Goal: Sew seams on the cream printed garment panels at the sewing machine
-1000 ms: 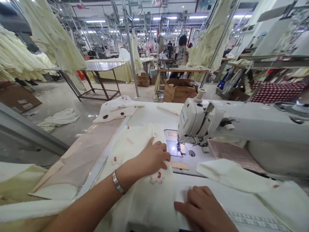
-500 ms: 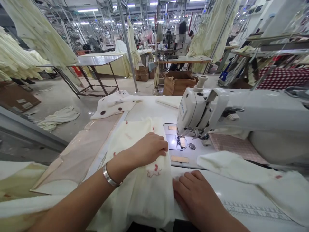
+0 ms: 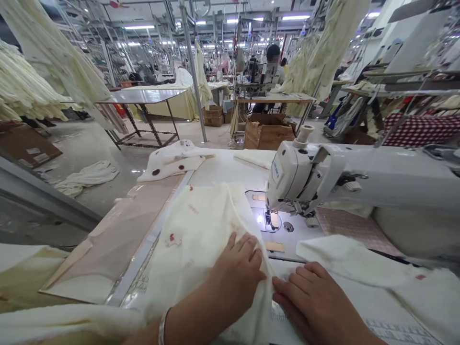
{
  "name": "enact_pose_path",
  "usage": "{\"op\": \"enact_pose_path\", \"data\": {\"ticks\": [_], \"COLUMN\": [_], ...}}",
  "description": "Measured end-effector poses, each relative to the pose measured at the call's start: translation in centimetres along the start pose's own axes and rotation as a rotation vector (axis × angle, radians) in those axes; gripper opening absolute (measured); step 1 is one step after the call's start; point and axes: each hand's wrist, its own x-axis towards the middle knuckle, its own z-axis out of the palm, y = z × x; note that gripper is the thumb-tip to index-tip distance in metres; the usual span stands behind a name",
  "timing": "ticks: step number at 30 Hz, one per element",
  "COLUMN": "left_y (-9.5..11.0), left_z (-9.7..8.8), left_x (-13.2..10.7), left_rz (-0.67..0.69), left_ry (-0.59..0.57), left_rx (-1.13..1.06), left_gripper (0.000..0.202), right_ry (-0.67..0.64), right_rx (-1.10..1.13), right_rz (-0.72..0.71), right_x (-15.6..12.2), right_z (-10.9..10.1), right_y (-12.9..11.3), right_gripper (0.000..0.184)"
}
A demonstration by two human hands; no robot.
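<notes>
A cream fabric piece [image 3: 194, 225] with small reddish prints lies on the white sewing table, left of the needle area. My left hand [image 3: 239, 268], a silver bangle at its wrist, rests on it with fingers spread near the right edge. At that same edge, lower down, my right hand [image 3: 309, 297] has its fingers curled together, thumb side against the cloth; it pinches the border. Just beyond both hands stands a white sewing machine [image 3: 294, 177], its lamp lighting the needle plate [image 3: 260, 221]. The fabric's edge lies beside the plate, not under the presser foot.
Another cream piece [image 3: 345, 258] lies right of my right hand. A spotted white cloth [image 3: 172, 160] sits at the table's far left corner, near a pinkish panel [image 3: 132, 235]. Cardboard boxes [image 3: 268, 134] stand on the floor beyond. A person [image 3: 273, 67] sits farther back.
My left hand has slid down the fabric toward me and its bent fingers have spread out. My right hand has shifted slightly right with the cloth's edge. The view has tilted up a little.
</notes>
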Motion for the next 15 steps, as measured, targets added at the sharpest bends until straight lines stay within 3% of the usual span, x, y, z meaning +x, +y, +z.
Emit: {"op": "enact_pose_path", "data": {"ticks": [2, 7, 11, 15], "left_y": [-0.3, -2.4, -3.3, -3.6], "left_z": [0.5, 0.4, 0.4, 0.6], "left_x": [-0.1, 2.2, 3.8, 4.4], "left_rz": [0.031, 0.103, 0.133, 0.147], "left_ry": [0.052, 0.033, 0.015, 0.024], "left_rx": [-0.054, -0.127, -0.126, -0.143], "left_gripper": [0.032, 0.037, 0.036, 0.038], "right_ry": [-0.003, 0.005, -0.023, 0.037], "right_rx": [-0.02, -0.007, -0.046, 0.117], "right_rz": [-0.02, 0.012, -0.098, -0.089], "right_x": [0.0, 1.2, 1.8, 1.9], "right_z": [-0.2, 0.0, 0.3, -0.1], "right_y": [0.4, 0.7, 1.0, 1.9], "right_gripper": [0.021, 0.024, 0.026, 0.023]}}
